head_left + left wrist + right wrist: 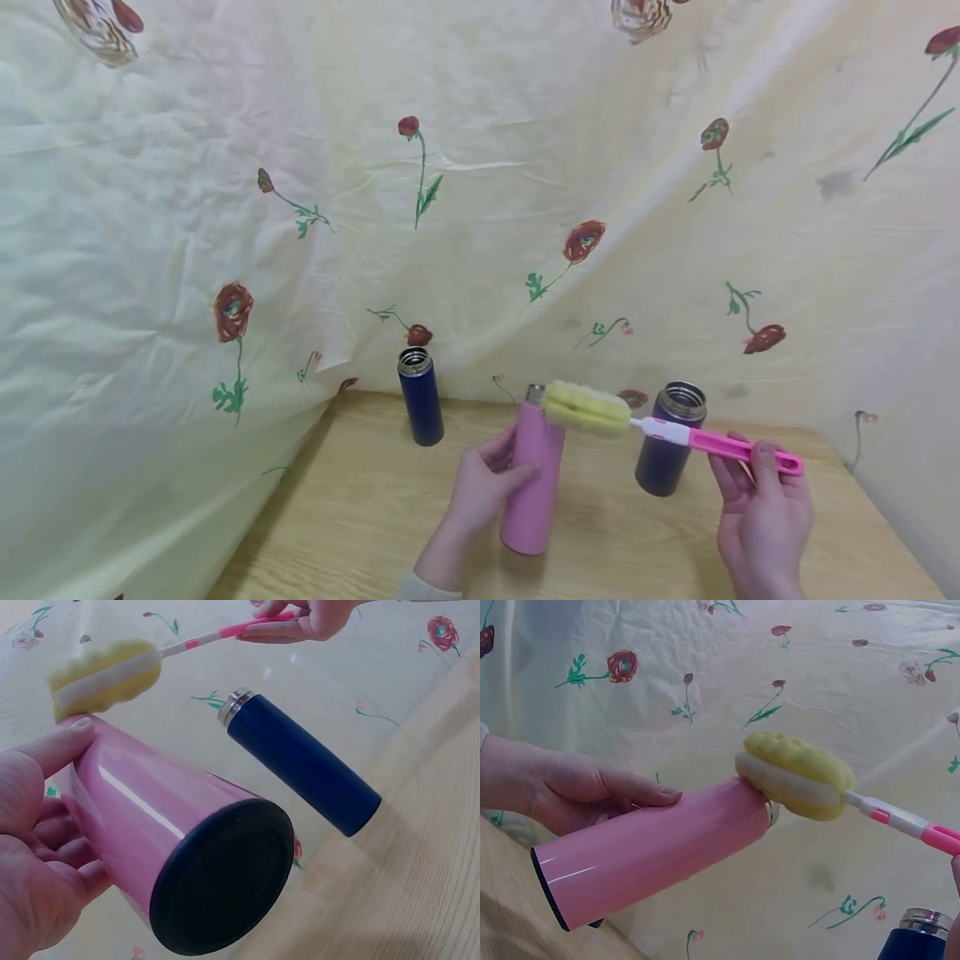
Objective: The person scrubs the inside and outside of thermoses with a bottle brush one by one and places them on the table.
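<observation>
My left hand (483, 483) grips a pink bottle (534, 492) around its middle, lifted and tilted a little. In the left wrist view the bottle's black base (223, 877) faces the camera. My right hand (765, 508) holds a bottle brush by its pink handle (720, 444), between thumb and fingers. The brush's yellow and white sponge head (795, 776) lies across the bottle's upper end, by the steel neck (772, 814), outside the mouth. Whether sponge and bottle touch is clearest in the right wrist view, where they meet at the shoulder.
A slim dark blue bottle (422, 400) without a lid stands at the back left of the wooden table (337, 500). Behind the brush stands a wider dark blue bottle (663, 458), also open-topped. A flower-patterned sheet (480, 267) hangs behind and beside the table.
</observation>
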`<state>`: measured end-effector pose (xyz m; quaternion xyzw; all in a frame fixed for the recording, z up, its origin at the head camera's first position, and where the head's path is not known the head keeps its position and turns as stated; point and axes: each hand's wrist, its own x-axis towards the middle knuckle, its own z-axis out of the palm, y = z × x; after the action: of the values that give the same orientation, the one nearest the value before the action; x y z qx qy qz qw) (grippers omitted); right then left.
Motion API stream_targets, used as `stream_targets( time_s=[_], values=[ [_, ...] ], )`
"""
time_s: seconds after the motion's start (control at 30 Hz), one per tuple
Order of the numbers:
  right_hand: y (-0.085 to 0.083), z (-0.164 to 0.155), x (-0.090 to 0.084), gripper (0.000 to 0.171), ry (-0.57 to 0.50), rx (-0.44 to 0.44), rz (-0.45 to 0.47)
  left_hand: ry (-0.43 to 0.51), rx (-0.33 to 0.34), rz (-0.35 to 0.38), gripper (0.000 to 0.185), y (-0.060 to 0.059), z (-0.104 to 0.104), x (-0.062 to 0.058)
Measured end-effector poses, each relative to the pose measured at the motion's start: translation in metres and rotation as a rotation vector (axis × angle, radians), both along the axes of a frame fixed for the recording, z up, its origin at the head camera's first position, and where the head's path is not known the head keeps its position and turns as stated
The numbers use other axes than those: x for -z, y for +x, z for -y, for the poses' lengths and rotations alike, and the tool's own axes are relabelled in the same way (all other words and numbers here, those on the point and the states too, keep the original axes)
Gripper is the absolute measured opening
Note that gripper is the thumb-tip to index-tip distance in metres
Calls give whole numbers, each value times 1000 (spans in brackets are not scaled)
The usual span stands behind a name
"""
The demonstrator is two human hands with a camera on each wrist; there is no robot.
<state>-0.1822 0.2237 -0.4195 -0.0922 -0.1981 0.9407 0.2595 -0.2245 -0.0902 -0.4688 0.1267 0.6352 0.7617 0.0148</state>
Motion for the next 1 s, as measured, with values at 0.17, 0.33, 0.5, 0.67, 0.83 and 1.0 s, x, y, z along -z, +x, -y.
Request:
stream_targets(
  time_s=[0.17,0.33,0.5,0.67,0.83,1.0],
  values=[
    [2,0,-1,16,-38,-5,-35,5,27,5,68,1,0,-1],
    [4,1,-2,15,-23,-31,-43,9,36,9,64,2,-1,-2],
    [4,3,0,15,41,-61,-33,-5,15,8,61,4,1,-2],
    [3,3,2,14,83,-89,-28,3,14,8,63,4,3,-3],
    [4,3,4,11,117,-127,-37,25,23,-1,62,3,4,-2],
    [5,2,7,13,155,-146,-5,56,27,-2,61,4,4,-2]
  ],
)
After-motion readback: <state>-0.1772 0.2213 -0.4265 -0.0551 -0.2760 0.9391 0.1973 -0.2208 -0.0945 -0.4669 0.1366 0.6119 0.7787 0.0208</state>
